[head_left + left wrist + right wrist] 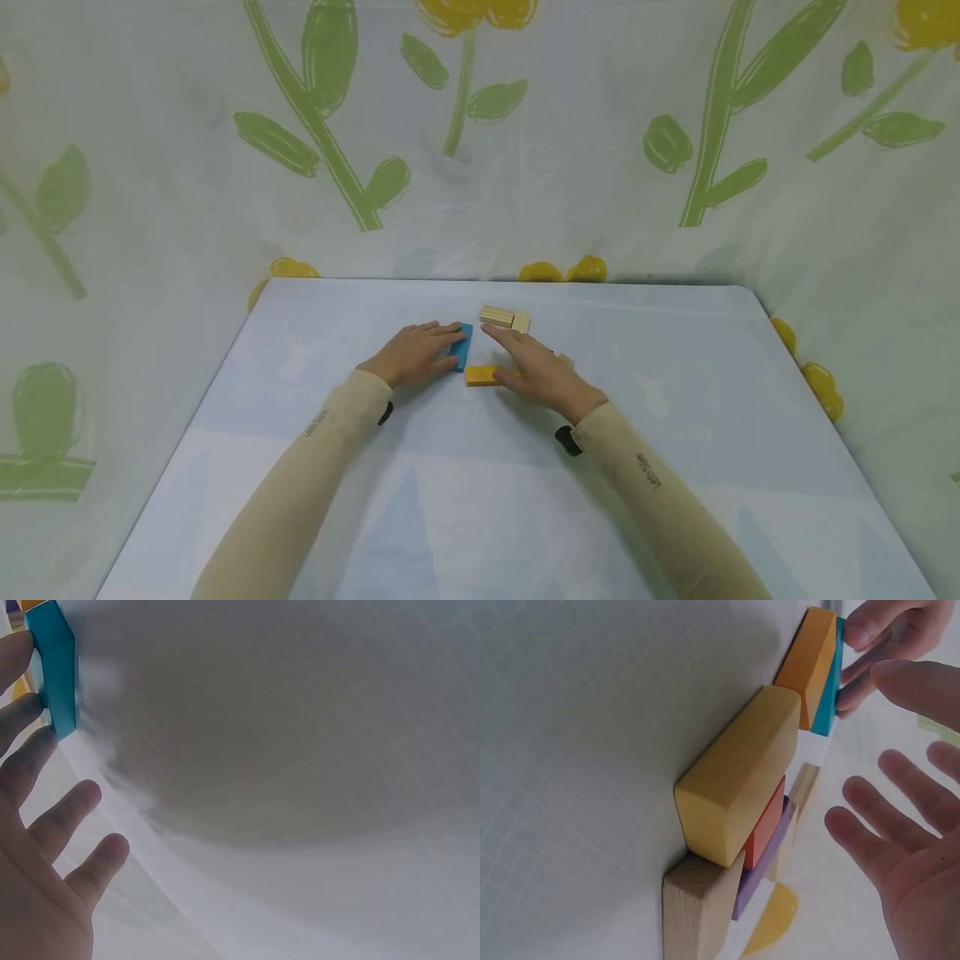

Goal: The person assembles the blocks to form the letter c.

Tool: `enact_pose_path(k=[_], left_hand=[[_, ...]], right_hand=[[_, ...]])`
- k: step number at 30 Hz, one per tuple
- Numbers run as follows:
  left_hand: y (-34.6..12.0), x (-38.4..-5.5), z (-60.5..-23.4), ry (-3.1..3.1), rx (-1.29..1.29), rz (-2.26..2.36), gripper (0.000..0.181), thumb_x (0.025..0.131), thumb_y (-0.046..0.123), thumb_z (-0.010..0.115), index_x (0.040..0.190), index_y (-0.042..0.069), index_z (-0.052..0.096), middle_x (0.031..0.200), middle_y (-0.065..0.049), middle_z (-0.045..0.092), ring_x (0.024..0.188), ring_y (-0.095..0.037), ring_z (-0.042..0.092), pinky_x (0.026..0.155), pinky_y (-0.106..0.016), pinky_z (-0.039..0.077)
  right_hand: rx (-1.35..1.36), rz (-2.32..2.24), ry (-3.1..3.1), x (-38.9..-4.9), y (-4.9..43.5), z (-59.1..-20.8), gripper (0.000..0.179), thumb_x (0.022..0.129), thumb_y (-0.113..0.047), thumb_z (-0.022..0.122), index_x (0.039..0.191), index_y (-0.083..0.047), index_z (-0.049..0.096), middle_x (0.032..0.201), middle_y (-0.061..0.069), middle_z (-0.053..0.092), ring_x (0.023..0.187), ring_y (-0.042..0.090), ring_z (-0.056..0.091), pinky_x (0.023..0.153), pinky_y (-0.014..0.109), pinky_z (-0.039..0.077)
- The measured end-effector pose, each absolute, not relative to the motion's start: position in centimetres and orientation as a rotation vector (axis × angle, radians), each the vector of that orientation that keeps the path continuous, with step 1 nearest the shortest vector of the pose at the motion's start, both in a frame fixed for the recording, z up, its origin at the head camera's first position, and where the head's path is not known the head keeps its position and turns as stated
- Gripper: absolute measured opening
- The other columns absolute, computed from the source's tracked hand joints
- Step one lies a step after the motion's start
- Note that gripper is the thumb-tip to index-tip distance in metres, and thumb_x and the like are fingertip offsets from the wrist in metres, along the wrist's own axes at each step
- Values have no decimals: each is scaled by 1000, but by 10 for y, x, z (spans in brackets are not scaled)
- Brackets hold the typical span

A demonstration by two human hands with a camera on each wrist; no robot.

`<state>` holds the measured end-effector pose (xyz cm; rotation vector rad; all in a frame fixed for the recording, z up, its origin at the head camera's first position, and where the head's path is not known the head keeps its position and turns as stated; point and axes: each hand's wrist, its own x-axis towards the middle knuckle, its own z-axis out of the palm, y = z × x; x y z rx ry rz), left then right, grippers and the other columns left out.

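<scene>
A blue block lies on the table with my left hand beside it. Thumb and some fingertips of that hand touch the block along one side, fingers extended, as the left wrist view shows. The orange block meets the near end of the blue one. My right hand is held over the blocks on the right, fingers spread and straight, gripping nothing. Under it, the right wrist view shows a pale yellow block, a red block, a purple block and a wooden block, mostly hidden in the head view.
Striped plain wooden blocks lie at the far side of the group. Another light wooden piece shows behind the right hand. The white table ends at a flower-patterned curtain.
</scene>
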<state>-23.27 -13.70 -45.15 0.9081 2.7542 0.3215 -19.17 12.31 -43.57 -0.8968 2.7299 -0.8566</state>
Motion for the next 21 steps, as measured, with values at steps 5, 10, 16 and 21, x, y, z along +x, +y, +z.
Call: enact_pose_path(k=[5, 10, 16, 21], left_hand=[[-145, -228, -455, 2768, 901, 337, 57, 104, 42, 57, 154, 17, 46, 162, -2, 35, 146, -37, 36, 118, -56, 29], [-153, -220, -456, 2790, 919, 365, 57, 102, 40, 59, 153, 16, 48, 161, -4, 38, 143, -39, 40, 117, -56, 32], [-161, -210, -456, 2802, 921, 358, 58, 102, 41, 60, 153, 15, 48, 161, -4, 38, 143, -40, 40, 117, -56, 32], [-168, -201, -456, 2815, 935, 368, 58, 102, 41, 59, 153, 14, 48, 161, -5, 38, 142, -42, 41, 116, -57, 33]], right_hand=[[-969, -770, 2716, -196, 118, -439, 72, 96, -17, 72, 158, -12, 36, 152, 16, 48, 138, 34, 47, 114, 49, 39], [-1001, -686, 2713, -200, 114, -441, 65, 96, -16, 73, 153, -9, 44, 150, 15, 51, 138, 33, 47, 114, 47, 39], [-1042, -594, 2706, -205, 106, -442, 51, 95, -15, 73, 143, -8, 57, 138, 12, 60, 130, 28, 54, 111, 42, 44], [-1105, -529, 2700, -207, 100, -444, 41, 94, -13, 74, 133, -6, 66, 129, 11, 66, 120, 25, 61, 105, 38, 48]])
